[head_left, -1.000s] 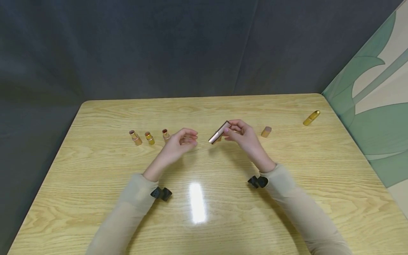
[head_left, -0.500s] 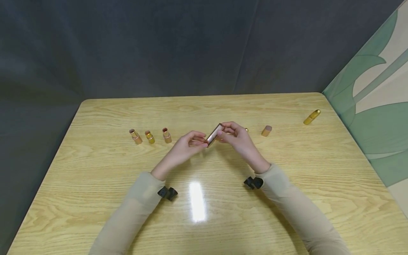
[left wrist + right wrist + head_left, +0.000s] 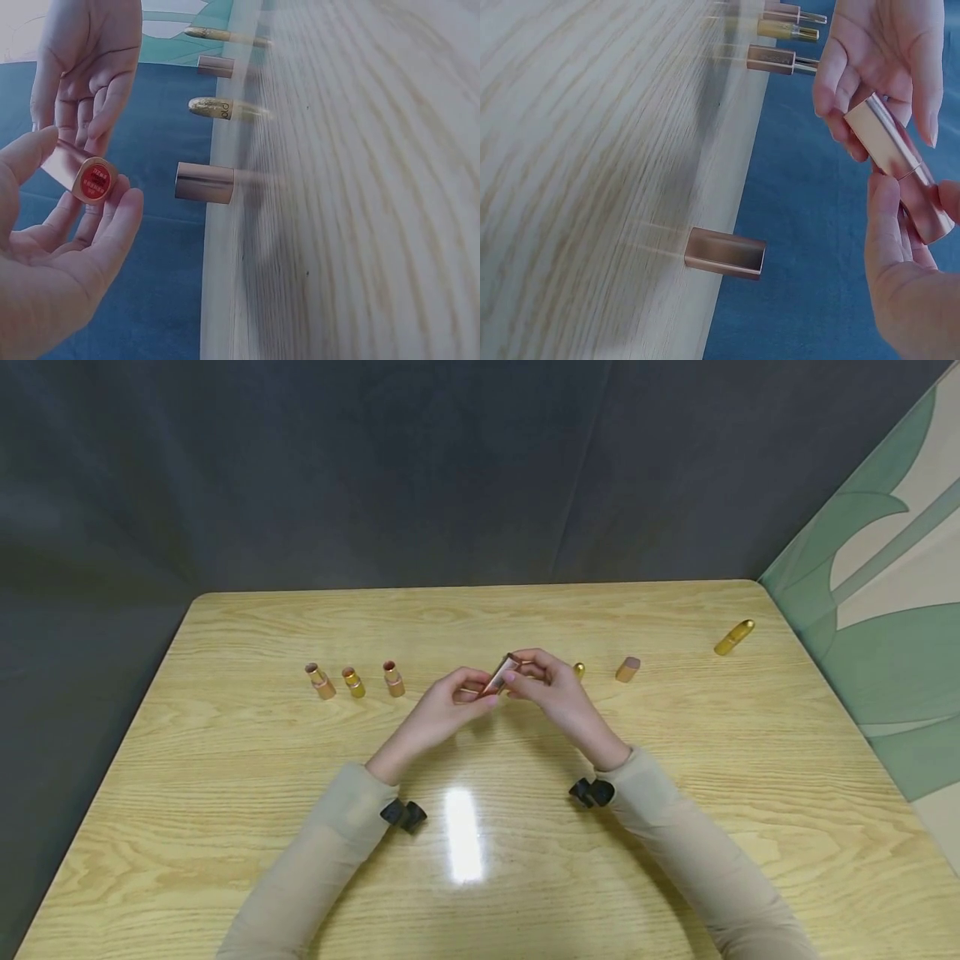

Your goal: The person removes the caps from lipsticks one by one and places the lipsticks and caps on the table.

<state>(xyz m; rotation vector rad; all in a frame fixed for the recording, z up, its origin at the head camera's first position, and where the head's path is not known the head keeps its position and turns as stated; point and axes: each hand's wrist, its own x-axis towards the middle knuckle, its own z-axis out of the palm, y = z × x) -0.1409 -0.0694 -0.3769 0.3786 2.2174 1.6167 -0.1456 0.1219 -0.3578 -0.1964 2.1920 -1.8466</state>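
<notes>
A closed rose-gold lipstick (image 3: 885,139) is tilted above the table, in front of the person. My right hand (image 3: 551,687) pinches its upper part between thumb and fingers. My left hand (image 3: 453,697) is at its lower end, fingers relaxed below the tube. In the right wrist view a gap shows between the left thumb (image 3: 930,112) and the lipstick. The left wrist view shows the red label (image 3: 95,182) on the lipstick's base. Below the hands, a rose-gold cap (image 3: 205,183) stands on the table, hidden in the head view.
Three uncapped lipstick bases stand on the left of the wooden table (image 3: 225,793), the nearest to the hands being a rose-gold base (image 3: 393,679). Rightward are a small gold rounded cap (image 3: 579,670), a rose-gold cap (image 3: 627,669) and a long gold tube (image 3: 733,637).
My left hand has moved right, bringing its fingers to the lipstick's lower end. My right hand has shifted slightly left with the lipstick, uncovering the small gold cap behind it.
</notes>
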